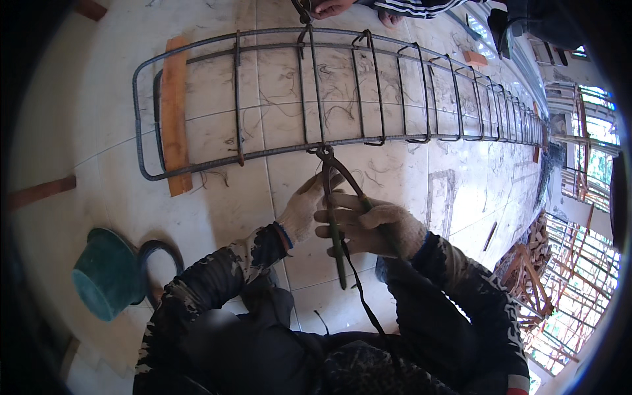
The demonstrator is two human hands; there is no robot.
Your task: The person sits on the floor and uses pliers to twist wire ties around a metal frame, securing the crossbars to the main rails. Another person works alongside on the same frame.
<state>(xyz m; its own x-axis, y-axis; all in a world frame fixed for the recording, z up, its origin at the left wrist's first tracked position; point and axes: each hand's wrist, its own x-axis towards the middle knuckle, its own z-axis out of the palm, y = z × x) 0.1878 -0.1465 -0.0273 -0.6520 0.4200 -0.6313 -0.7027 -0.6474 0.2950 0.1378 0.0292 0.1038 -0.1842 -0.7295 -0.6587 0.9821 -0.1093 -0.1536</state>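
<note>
In front of me lies a long rebar cage (283,151) with square stirrups (318,92) along it. The dark jaws of a pair of pincers (326,157) meet the near bar at one stirrup. My gloved right hand (385,227) is around the pincers' green handles, several fingers stretched across them. Just left of the jaws, my gloved left hand (304,207) has its fingers bent together close below the bar. The pincers cover its fingertips, so what they hold is hidden. A black strap (362,293) hangs below the handles.
Opposite me, a co-worker's hand (332,7) is beside other pincers (303,10) on the far bar. A wood plank (176,99) supports the cage's left end. A green bucket (105,276) and a black ring (145,266) stand at left. Wire scraps litter the tiles.
</note>
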